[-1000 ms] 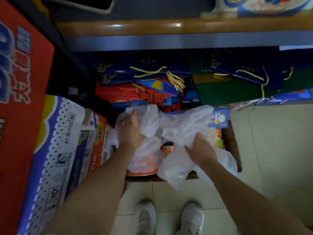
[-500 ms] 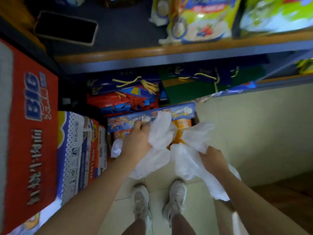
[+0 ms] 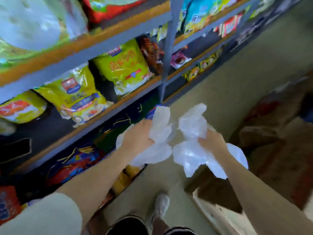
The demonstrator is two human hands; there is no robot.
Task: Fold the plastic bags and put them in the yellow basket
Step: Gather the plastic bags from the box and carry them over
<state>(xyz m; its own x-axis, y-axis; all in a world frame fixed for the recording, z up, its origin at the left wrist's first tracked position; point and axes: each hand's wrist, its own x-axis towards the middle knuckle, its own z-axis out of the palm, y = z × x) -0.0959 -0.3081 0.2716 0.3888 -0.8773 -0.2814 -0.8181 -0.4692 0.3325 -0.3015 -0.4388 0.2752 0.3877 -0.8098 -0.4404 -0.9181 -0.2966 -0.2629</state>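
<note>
My left hand [image 3: 137, 138] grips a crumpled bunch of white plastic bags [image 3: 160, 126] in the air in front of me. Beside it my right hand [image 3: 211, 143] grips a second crumpled bunch of white plastic bags [image 3: 191, 155], which hangs below the wrist. The two bunches touch in the middle. No yellow basket is in view. The frame is blurred by motion.
Grey shelves [image 3: 105, 43] with yellow-green snack packs [image 3: 123, 65] run along the left and back. A dark phone [image 3: 15, 148] lies on a lower shelf. An open cardboard box [image 3: 220, 216] sits on the floor at the lower right. My shoe [image 3: 161, 204] is below.
Both hands lifted the bags up and away from the box of goods on the floor. The view swung upward and to the right, along the shelves.
</note>
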